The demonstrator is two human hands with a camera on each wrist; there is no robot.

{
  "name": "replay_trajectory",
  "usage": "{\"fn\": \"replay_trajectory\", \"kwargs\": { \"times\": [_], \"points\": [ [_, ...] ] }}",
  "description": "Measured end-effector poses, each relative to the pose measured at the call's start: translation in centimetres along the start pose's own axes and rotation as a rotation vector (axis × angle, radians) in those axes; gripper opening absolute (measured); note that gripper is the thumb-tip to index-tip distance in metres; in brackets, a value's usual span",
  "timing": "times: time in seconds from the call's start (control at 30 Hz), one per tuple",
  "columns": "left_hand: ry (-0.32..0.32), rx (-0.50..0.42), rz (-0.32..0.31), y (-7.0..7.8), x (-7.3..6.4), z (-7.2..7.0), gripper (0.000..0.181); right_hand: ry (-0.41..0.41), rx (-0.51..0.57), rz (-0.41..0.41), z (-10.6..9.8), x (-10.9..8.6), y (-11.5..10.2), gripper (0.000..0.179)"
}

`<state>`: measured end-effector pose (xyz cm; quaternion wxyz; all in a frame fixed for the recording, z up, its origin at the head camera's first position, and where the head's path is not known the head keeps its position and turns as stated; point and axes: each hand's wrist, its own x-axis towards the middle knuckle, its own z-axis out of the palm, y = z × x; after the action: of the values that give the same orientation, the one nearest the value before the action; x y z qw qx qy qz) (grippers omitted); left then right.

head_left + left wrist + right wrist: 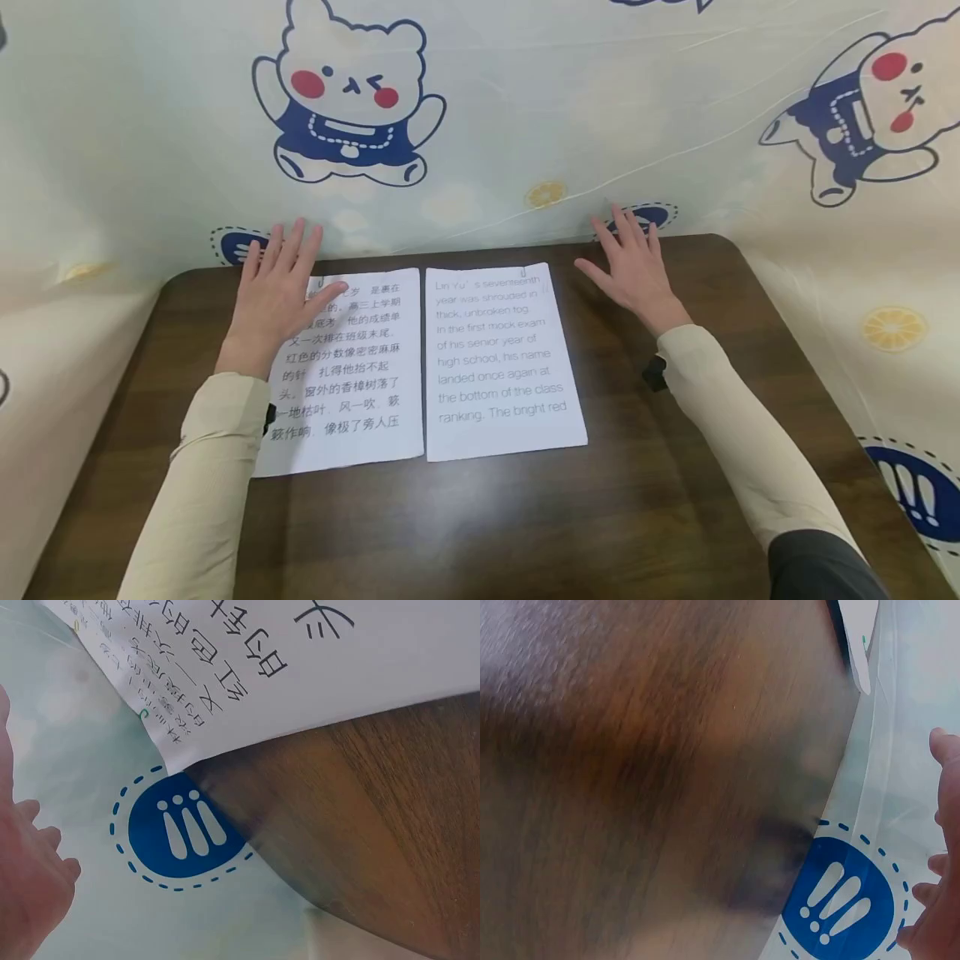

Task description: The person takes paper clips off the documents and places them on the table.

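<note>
Two stacks of printed paper lie side by side on a dark wooden table. The left stack (345, 383) carries Chinese text, the right stack (498, 358) English text, and a paper clip shows at the top of each. My left hand (277, 287), fingers straight and spread, is over the upper left part of the Chinese pages and covers some of the text. To the right of the English pages is my right hand (633, 271), its fingers also straight and spread, holding nothing. Whether either palm touches anything below, I cannot tell.
The wooden table (510, 525) has rounded far corners. Behind it and at its sides hangs a pale cloth (495, 108) printed with cartoon bears, orange slices and blue ovals. A dark band (655, 375) sits under the right wrist.
</note>
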<state>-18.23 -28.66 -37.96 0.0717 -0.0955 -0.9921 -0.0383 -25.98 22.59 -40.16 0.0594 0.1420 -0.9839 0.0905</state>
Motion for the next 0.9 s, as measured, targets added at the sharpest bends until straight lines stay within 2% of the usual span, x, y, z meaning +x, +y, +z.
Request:
{"fn": "replay_trajectory", "kwargs": {
  "times": [0.2, 0.33, 0.5, 0.7, 0.9],
  "points": [
    [0.004, -0.041, -0.011, -0.1, -0.3, -0.3, 0.086, 0.015, 0.031, -0.003, 0.0, -0.1, -0.5, 0.080],
    [0.006, -0.159, -0.036, -0.1, -0.6, -0.4, 0.084, 0.057, 0.092, -0.009, 0.1, -0.3, -1.3, 0.077],
    [-0.031, -0.334, -0.097, -0.2, -1.0, -0.5, 0.082, 0.131, 0.177, -0.019, 0.6, -0.3, -2.6, 0.070],
    [-0.054, -0.415, -0.155, -0.4, -1.1, -0.5, 0.081, 0.188, 0.253, -0.007, 1.3, 0.0, -4.1, 0.061],
    [-0.074, -0.514, -0.238, -1.1, -1.4, 0.1, 0.082, 0.188, 0.302, 0.014, 1.9, 0.5, -6.1, 0.056]
  ]
}}
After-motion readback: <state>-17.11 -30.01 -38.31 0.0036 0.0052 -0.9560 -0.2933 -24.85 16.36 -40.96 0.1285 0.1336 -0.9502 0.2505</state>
